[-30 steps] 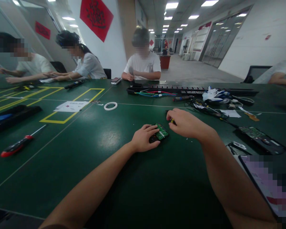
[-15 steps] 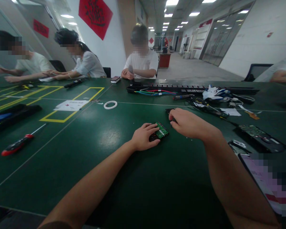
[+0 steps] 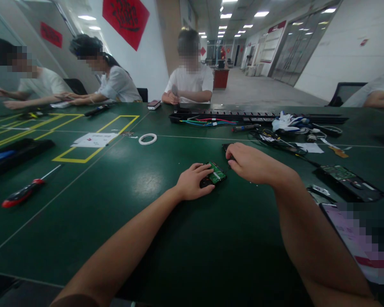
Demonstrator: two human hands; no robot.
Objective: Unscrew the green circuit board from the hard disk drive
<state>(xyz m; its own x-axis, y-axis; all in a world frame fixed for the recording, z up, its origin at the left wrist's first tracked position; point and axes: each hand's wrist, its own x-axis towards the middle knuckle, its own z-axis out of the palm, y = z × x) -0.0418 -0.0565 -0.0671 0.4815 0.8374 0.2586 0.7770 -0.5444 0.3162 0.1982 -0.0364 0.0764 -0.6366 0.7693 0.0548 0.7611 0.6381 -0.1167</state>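
From my station I count one green table (image 3: pixel 141 230); one black rail (image 3: pixel 257 119) across its far side; one larger hard drive (image 3: pixel 355 184), right; one screwdriver (image 3: pixel 27 192), left. Two hands: left hand (image 3: pixel 193 182) spread, fingers partly hiding one small hard drive (image 3: pixel 217 173) mid-table; right hand (image 3: pixel 245 160) curled, its hold hidden, cannot tell. One white ring (image 3: pixel 141 139) beyond.

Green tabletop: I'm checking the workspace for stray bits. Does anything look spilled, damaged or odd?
Tiny pale specks lie on the tabletop near the right hand, like stray debris, and dark cables lie tangled farther right. No spill stands out.
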